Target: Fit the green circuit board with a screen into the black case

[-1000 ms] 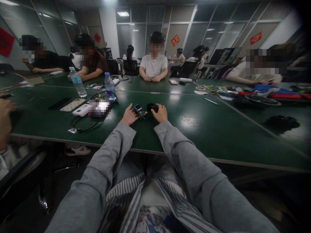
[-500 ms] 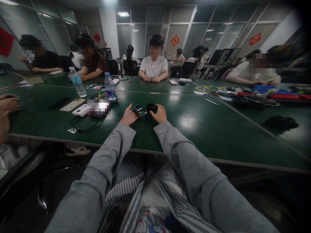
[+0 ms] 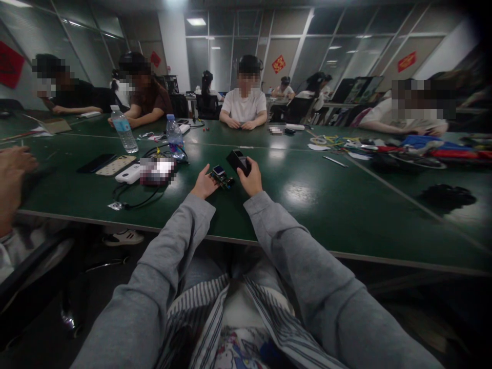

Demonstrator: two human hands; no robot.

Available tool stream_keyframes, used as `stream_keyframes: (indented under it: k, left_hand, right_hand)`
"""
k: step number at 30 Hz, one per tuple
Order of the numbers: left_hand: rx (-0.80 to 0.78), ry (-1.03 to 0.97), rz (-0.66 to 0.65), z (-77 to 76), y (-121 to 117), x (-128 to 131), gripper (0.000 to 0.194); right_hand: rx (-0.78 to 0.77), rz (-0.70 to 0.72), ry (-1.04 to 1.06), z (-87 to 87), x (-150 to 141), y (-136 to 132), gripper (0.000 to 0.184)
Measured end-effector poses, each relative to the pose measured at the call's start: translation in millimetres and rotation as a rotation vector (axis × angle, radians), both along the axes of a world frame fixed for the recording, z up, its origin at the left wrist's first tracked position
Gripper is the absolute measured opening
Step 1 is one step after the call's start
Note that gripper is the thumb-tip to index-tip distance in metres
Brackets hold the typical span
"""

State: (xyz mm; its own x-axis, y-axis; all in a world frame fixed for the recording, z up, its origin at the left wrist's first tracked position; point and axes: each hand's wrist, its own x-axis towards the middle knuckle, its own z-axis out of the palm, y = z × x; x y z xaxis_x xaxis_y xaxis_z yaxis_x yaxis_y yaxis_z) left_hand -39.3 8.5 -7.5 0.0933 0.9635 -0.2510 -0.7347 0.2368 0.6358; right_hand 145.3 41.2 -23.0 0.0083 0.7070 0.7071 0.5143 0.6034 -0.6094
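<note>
A small green circuit board [image 3: 223,179] with a little square screen rests on the fingers of my left hand [image 3: 204,183]. That hand is palm up, its thumb standing clear of the board. My right hand [image 3: 251,178] grips a black open-topped box [image 3: 233,161] between thumb and fingers, just right of the board. The box is tilted so that its hollow inside shows. Both hands are over the green table [image 3: 269,215], with a small gap between the board and the box.
To the left lie phones [image 3: 115,165], a white device [image 3: 128,174], a dark cable [image 3: 144,204] and two water bottles [image 3: 123,130]. A pen [image 3: 335,161], tangled wires [image 3: 334,141] and a black bundle [image 3: 448,196] are on the right. Several people sit around the table.
My right hand has lifted and turned the black box, so its open side now faces me more. The circuit board and my left hand have stayed almost still.
</note>
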Motion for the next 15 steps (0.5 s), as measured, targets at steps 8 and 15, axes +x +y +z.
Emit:
stream_keyframes:
  k: [8, 15]
  left_hand:
    - [-0.004, 0.046, -0.008, 2.5, -2.2, 0.0, 0.040]
    - [-0.021, 0.056, 0.004, -2.8, 6.4, -1.0, 0.038]
  right_hand:
    - [0.056, 0.216, -0.076, -2.3, -26.4, -23.1, 0.057]
    - [-0.061, 0.335, -0.226, -17.3, -23.2, -14.0, 0.071]
